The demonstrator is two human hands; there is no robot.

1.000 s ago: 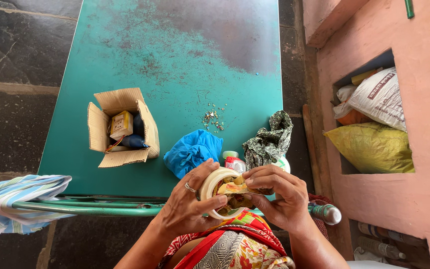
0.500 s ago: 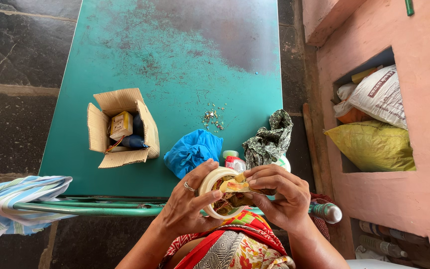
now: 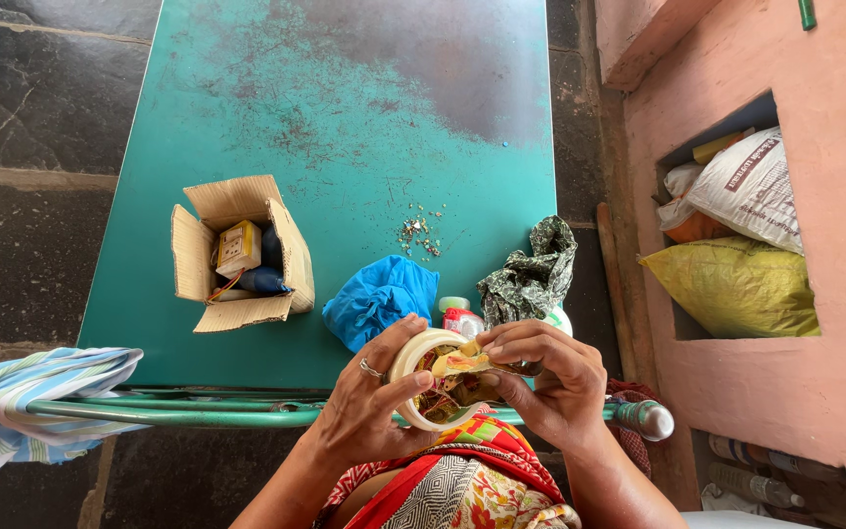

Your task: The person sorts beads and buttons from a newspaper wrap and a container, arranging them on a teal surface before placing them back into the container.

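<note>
While both hands work at the near edge of the green table (image 3: 247,118), a small packet is halfway out of a round container.
The left hand (image 3: 369,397) cups the cream-coloured container (image 3: 423,377) by its rim, thumb across the front; the right hand (image 3: 550,377) pinches a yellow packet (image 3: 457,364) at the mouth (other contents show below it). By my reading it's a pull-out step; the next move calls for a steady lift clear of the rim, container held level.
</note>
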